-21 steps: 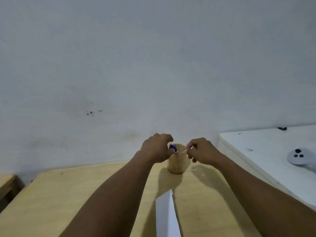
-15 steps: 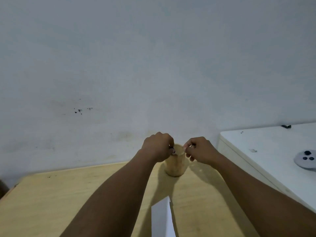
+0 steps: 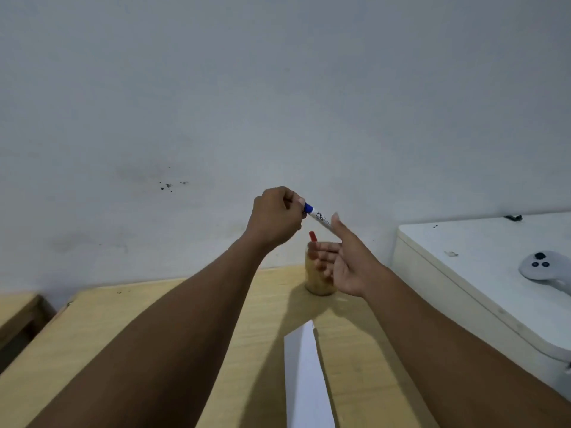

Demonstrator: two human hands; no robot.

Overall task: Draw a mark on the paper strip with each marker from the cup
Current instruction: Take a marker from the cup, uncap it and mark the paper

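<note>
Grey wall behind a pale wooden counter [image 3: 234, 350]. I see the left hand [image 3: 275, 219] raised above it, grip pinching the blue-capped end of the marker [image 3: 318, 218]. Marker slants down-right behind the right hand [image 3: 347, 261], fingers spread. Red marker [image 3: 313, 236] stands in the cup [image 3: 318, 279]. Paper strip [image 3: 304, 375] lies nearer me.

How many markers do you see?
2. A blue marker is up in the air, its blue end pinched by the left hand. A red marker pokes out of the cup. The right hand may hide more.
</note>
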